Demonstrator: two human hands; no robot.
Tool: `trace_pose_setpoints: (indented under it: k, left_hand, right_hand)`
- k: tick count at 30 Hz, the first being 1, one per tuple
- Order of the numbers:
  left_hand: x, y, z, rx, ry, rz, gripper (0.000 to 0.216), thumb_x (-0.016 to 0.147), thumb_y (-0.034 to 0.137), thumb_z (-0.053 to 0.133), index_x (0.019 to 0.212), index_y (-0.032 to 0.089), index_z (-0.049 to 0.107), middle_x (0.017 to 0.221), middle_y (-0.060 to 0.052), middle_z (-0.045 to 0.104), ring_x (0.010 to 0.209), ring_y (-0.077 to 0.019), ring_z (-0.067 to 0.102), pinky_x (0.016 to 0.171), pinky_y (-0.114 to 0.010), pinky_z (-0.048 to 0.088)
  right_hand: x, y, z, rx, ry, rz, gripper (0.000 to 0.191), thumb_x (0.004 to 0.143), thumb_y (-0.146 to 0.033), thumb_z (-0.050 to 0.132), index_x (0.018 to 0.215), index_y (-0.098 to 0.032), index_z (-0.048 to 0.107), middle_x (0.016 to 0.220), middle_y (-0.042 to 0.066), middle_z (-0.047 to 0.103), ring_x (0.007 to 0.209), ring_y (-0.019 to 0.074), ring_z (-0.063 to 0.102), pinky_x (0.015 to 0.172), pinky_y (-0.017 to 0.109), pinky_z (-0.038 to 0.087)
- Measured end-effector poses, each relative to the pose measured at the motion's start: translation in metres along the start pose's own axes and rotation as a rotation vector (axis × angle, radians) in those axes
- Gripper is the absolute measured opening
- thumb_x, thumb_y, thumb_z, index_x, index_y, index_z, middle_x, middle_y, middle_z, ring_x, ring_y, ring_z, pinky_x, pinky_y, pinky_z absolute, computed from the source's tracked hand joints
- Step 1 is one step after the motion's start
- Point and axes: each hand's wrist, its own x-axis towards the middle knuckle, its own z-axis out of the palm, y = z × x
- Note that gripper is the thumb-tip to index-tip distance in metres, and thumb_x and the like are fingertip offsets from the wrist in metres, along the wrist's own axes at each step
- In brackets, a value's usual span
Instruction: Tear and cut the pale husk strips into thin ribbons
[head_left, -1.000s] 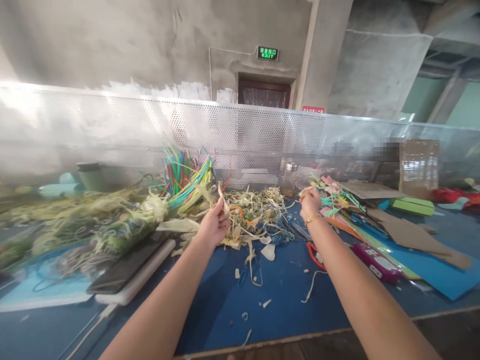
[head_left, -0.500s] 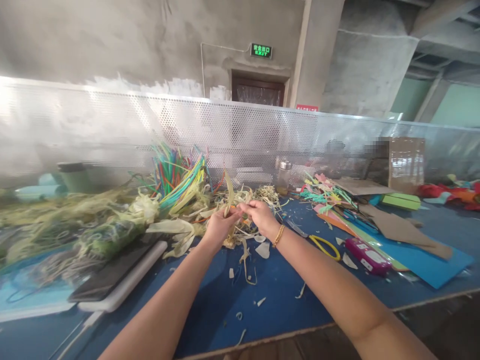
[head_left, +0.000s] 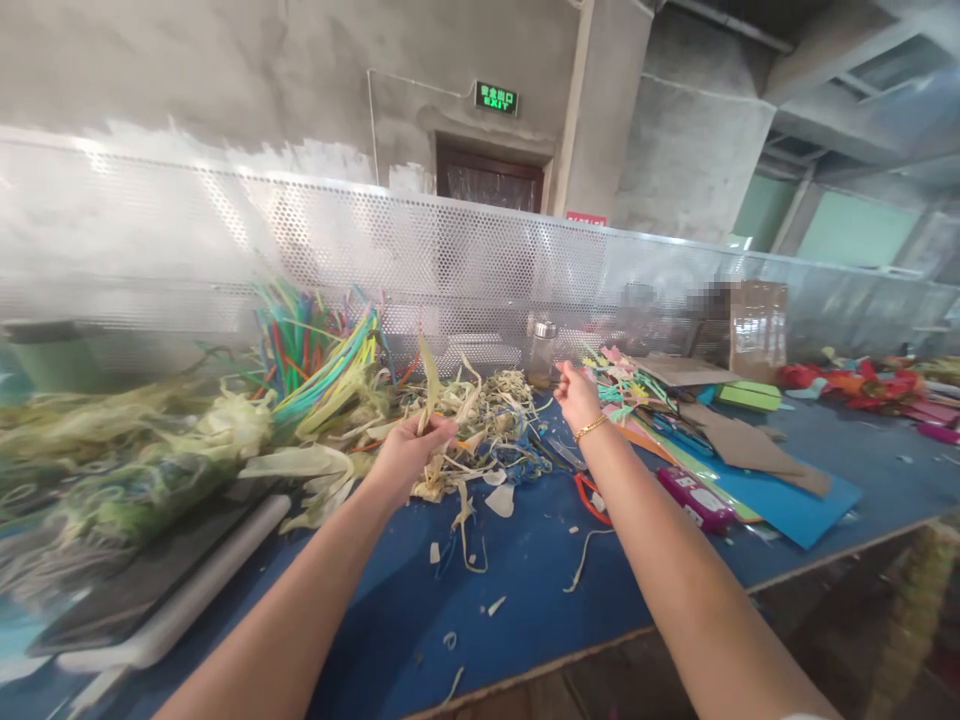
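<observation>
My left hand (head_left: 405,455) is closed over the scrap pile, pinching a pale yellow strip (head_left: 430,372) of thin, leaf-like material that stands up above the fingers. Well apart to the right, my right hand (head_left: 579,396) is raised with its fingers pinched together. Whatever it holds, if anything, is too small to make out. Below and between the hands spreads a tangled heap of cream strips and shavings (head_left: 510,400). Beside my right wrist lie scissors with a red handle loop (head_left: 583,492), partly hidden by the forearm.
A bundle of coloured stems (head_left: 322,350) stands behind, left of centre. A glass jar (head_left: 543,350) is near the perforated metal screen (head_left: 337,230). Cardboard pieces (head_left: 750,445), blue sheets (head_left: 810,505) and a purple device (head_left: 694,500) lie right; a dark tablet (head_left: 150,575) lies left.
My right hand has parted from the left and moved right; before, they met over the pile. The left hand still pinches the strip. The view has turned to the right.
</observation>
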Motion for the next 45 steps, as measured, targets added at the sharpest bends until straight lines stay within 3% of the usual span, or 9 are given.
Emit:
trace_pose_setpoints:
  k: [8, 12, 16, 21, 26, 32, 35, 39, 45]
  left_hand:
    - [-0.001, -0.003, 0.004, 0.031, 0.043, -0.035, 0.027, 0.06, 0.037, 0.078, 0.067, 0.015, 0.064, 0.05, 0.003, 0.051, 0.038, -0.0036, 0.027, 0.038, -0.02, 0.015]
    - [-0.005, 0.0, 0.006, -0.111, -0.092, -0.18, 0.027, 0.066, 0.035, 0.075, 0.064, 0.014, 0.059, 0.046, 0.007, 0.035, 0.036, -0.0022, 0.022, 0.035, -0.017, 0.012]
    - [-0.003, 0.009, 0.001, -0.486, -0.232, -0.333, 0.022, 0.08, 0.035, 0.063, 0.075, 0.014, 0.057, 0.056, 0.004, 0.042, 0.038, -0.003, 0.029, 0.032, -0.014, 0.016]
    - [0.003, 0.015, -0.011, -0.73, -0.176, -0.398, 0.019, 0.091, 0.021, 0.042, 0.083, 0.014, 0.057, 0.062, 0.0, 0.051, 0.05, -0.0077, 0.05, 0.045, -0.017, 0.043]
    - [0.004, 0.008, -0.011, -0.636, -0.138, -0.377, 0.021, 0.092, 0.021, 0.042, 0.089, 0.013, 0.061, 0.074, -0.006, 0.064, 0.063, -0.0128, 0.063, 0.06, -0.024, 0.053]
    - [-0.003, 0.007, -0.002, -0.429, -0.207, -0.368, 0.02, 0.091, 0.018, 0.044, 0.093, 0.01, 0.062, 0.084, -0.01, 0.067, 0.078, -0.0158, 0.066, 0.075, -0.029, 0.055]
    - [-0.006, 0.008, 0.0, -0.372, -0.265, -0.363, 0.015, 0.09, 0.019, 0.047, 0.09, 0.012, 0.06, 0.08, -0.008, 0.064, 0.07, -0.0121, 0.063, 0.065, -0.024, 0.053]
    - [-0.007, 0.007, -0.002, -0.355, -0.316, -0.326, 0.013, 0.087, 0.025, 0.056, 0.08, 0.014, 0.055, 0.061, 0.003, 0.046, 0.047, -0.0038, 0.041, 0.043, -0.013, 0.035]
    - [-0.01, 0.005, 0.001, -0.206, -0.427, -0.294, 0.018, 0.084, 0.033, 0.057, 0.081, 0.015, 0.054, 0.055, 0.007, 0.029, 0.042, -0.0035, 0.023, 0.04, -0.014, 0.019]
  right_hand:
    - [-0.085, 0.027, 0.056, -0.254, -0.711, 0.172, 0.037, 0.065, -0.052, 0.073, 0.072, -0.016, 0.068, 0.063, 0.0, 0.058, 0.05, 0.0072, 0.045, 0.043, 0.02, 0.031]
    - [-0.096, 0.035, 0.066, -0.171, -0.572, 0.069, 0.036, 0.066, -0.051, 0.071, 0.071, -0.016, 0.068, 0.055, -0.003, 0.052, 0.047, 0.0062, 0.039, 0.044, 0.021, 0.03]
    - [-0.071, 0.018, 0.052, -0.057, -0.386, 0.016, 0.036, 0.066, -0.051, 0.071, 0.075, -0.016, 0.067, 0.055, -0.004, 0.05, 0.05, 0.0068, 0.043, 0.045, 0.02, 0.033]
    - [-0.079, 0.008, 0.05, -0.122, -0.657, 0.182, 0.03, 0.063, -0.04, 0.078, 0.079, -0.017, 0.066, 0.063, -0.002, 0.057, 0.057, 0.0084, 0.051, 0.052, 0.022, 0.043]
    - [-0.108, 0.017, 0.061, -0.258, -0.832, 0.05, 0.025, 0.068, -0.038, 0.074, 0.076, -0.018, 0.062, 0.072, 0.001, 0.064, 0.065, 0.0116, 0.059, 0.059, 0.025, 0.048]
    - [-0.096, 0.027, 0.058, -0.445, -0.767, -0.239, 0.026, 0.07, -0.04, 0.071, 0.07, -0.016, 0.062, 0.069, 0.001, 0.063, 0.064, 0.0124, 0.057, 0.066, 0.027, 0.046]
    - [-0.093, 0.031, 0.057, -0.494, -0.739, -0.27, 0.026, 0.07, -0.04, 0.071, 0.068, -0.016, 0.061, 0.068, 0.0, 0.062, 0.064, 0.0122, 0.055, 0.065, 0.027, 0.045]
    - [-0.098, 0.031, 0.058, -0.398, -0.741, -0.151, 0.029, 0.067, -0.042, 0.073, 0.074, -0.017, 0.06, 0.07, 0.0, 0.061, 0.065, 0.0116, 0.055, 0.064, 0.026, 0.044]
    - [-0.098, 0.026, 0.061, -0.162, -0.84, 0.155, 0.034, 0.076, -0.05, 0.064, 0.071, -0.018, 0.056, 0.05, -0.008, 0.036, 0.042, 0.0052, 0.031, 0.041, 0.02, 0.025]
